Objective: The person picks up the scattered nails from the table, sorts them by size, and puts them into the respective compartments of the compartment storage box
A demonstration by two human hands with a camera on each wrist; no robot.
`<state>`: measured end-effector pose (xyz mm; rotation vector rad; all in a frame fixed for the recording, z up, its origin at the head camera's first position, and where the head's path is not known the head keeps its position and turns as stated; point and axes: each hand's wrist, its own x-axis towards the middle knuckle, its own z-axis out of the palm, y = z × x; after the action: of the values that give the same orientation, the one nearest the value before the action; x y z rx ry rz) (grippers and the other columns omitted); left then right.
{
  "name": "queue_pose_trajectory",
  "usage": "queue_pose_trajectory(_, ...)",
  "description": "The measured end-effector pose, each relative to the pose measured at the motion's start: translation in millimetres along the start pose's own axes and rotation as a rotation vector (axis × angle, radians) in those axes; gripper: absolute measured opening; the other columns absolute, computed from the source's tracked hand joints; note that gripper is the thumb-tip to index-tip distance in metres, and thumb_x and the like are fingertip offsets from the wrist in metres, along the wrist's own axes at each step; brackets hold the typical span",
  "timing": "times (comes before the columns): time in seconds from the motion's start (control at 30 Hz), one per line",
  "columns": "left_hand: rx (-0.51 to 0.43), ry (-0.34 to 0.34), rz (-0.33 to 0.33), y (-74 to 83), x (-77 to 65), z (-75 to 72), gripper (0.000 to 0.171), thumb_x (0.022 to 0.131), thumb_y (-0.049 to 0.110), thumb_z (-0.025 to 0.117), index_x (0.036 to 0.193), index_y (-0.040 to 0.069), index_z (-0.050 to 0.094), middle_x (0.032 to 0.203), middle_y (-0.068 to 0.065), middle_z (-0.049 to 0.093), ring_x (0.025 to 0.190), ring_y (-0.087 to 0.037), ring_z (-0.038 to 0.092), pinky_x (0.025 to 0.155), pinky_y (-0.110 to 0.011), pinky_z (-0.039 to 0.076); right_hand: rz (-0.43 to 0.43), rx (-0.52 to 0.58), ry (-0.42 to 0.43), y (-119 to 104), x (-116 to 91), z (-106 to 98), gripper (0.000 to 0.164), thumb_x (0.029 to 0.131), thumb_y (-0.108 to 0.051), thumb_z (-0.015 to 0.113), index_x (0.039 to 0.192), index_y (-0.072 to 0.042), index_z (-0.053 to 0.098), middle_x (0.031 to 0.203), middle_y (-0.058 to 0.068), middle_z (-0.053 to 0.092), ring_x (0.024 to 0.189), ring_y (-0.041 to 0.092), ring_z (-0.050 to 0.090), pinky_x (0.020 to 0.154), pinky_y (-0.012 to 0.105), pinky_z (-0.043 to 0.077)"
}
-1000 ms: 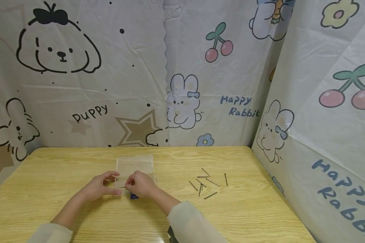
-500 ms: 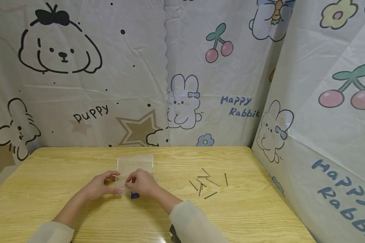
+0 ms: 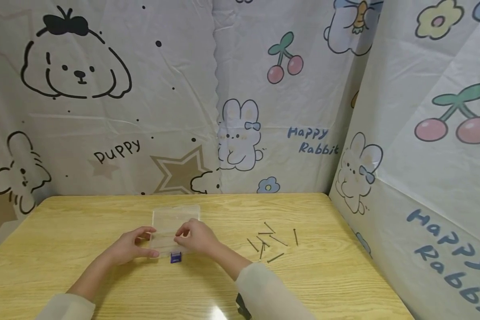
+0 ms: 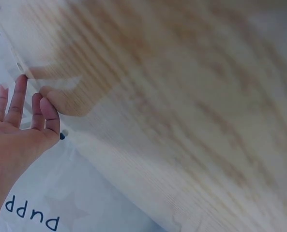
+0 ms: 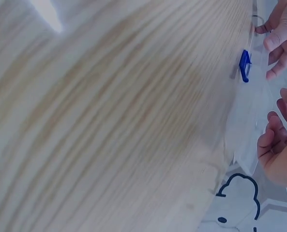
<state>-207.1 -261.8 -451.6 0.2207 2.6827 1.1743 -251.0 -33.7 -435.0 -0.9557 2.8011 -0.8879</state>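
A clear plastic box (image 3: 164, 242) lies on the table with its see-through lid (image 3: 170, 218) raised at the back. My left hand (image 3: 133, 244) holds the box by its left side, thumb at the front corner and fingers farther back. On the front edge sits a blue latch (image 3: 176, 258), also seen in the right wrist view. Over the box's right part hovers my right hand (image 3: 200, 238); its fingers (image 5: 274, 137) are loosely curled with nothing visible between them. In the left wrist view, left fingertips (image 4: 23, 82) meet the box's edge.
Several loose nails (image 3: 278, 240) lie scattered on the wood-grain table (image 3: 328, 275) to the right of the box. A printed cloth (image 3: 176, 111) hangs behind the table and along its right side. Something dark (image 3: 243, 306) shows beneath the right sleeve.
My right hand pinched a nail over the box a second ago; it has let go and moved right and slightly up. The blue latch shows more fully. My left hand stays put.
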Motion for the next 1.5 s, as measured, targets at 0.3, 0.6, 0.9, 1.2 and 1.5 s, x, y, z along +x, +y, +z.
queue_pose_trajectory(0.3,0.002,0.006,-0.01,-1.3,1.2,1.2,0.08,0.073,0.04,0.078,0.134,0.003,0.043,0.126,-0.026,0.051,0.115,-0.048,0.047,0.092,-0.057,0.042,0.001,-0.03,-0.038,14,-15,-18,0.016,0.087,-0.028,0.066,0.094,-0.015,0.072,0.086,-0.003,0.06,0.072,0.002,0.049,0.06,0.015,0.039)
queue_pose_trajectory(0.6,-0.006,0.004,-0.003,-0.2,-0.7,-0.3,0.079,0.074,0.038,0.078,0.135,0.001,0.042,0.126,-0.027,0.051,0.116,-0.048,0.046,0.094,-0.057,0.042,0.029,-0.036,-0.034,35,-28,-34,0.016,0.087,-0.029,0.066,0.093,-0.015,0.072,0.087,-0.003,0.06,0.074,0.004,0.049,0.064,0.017,0.042)
queue_pose_trajectory(0.9,-0.017,-0.005,0.004,-0.7,-2.4,0.0,0.079,0.075,0.038,0.077,0.135,0.001,0.041,0.127,-0.028,0.05,0.115,-0.046,0.047,0.091,-0.054,0.045,0.04,-0.009,-0.011,55,-40,-48,0.012,0.087,-0.026,0.067,0.09,-0.015,0.071,0.087,-0.003,0.062,0.076,0.005,0.051,0.065,0.019,0.042)
queue_pose_trajectory(1.2,-0.014,-0.013,0.01,-1.1,-0.9,-0.2,0.08,0.075,0.039,0.076,0.136,0.001,0.041,0.128,-0.028,0.049,0.116,-0.049,0.045,0.093,-0.057,0.043,0.08,0.027,0.014,72,-53,-63,0.011,0.087,-0.023,0.066,0.09,-0.013,0.071,0.087,-0.002,0.061,0.077,0.008,0.052,0.066,0.022,0.042)
queue_pose_trajectory(1.5,-0.032,-0.023,-0.002,-1.0,-0.4,-0.8,0.08,0.075,0.038,0.076,0.136,0.001,0.04,0.129,-0.028,0.049,0.117,-0.049,0.044,0.093,-0.057,0.043,0.121,0.035,0.014,91,-67,-78,0.012,0.088,-0.022,0.064,0.092,-0.013,0.071,0.09,0.0,0.06,0.079,0.011,0.053,0.065,0.025,0.043)
